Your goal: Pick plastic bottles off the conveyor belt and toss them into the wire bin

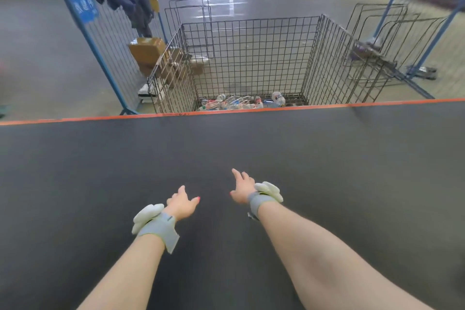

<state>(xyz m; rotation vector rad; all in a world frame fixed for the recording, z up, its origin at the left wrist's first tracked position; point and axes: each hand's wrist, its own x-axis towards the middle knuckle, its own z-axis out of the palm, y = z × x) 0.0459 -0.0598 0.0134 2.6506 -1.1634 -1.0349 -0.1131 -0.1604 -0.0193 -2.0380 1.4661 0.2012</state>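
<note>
The dark conveyor belt (pixel 100 171) fills the lower half of the view, and no bottle lies on the part I see. My left hand (pixel 181 202) and my right hand (pixel 242 187) hover over the belt's middle, both empty with fingers spread. Each wrist wears a grey strap with a white pad. Beyond the belt's orange far edge stands the wire bin (pixel 251 58). Several plastic bottles (pixel 241 102) lie on its bottom, one larger bottle (pixel 278 98) at the right.
A blue fence panel (pixel 100 40) with clothes hung on it stands left of the bin. Cardboard boxes (pixel 151 51) sit behind the bin's left wall. Spare wire panels (pixel 377 40) and blue frame legs are at the right.
</note>
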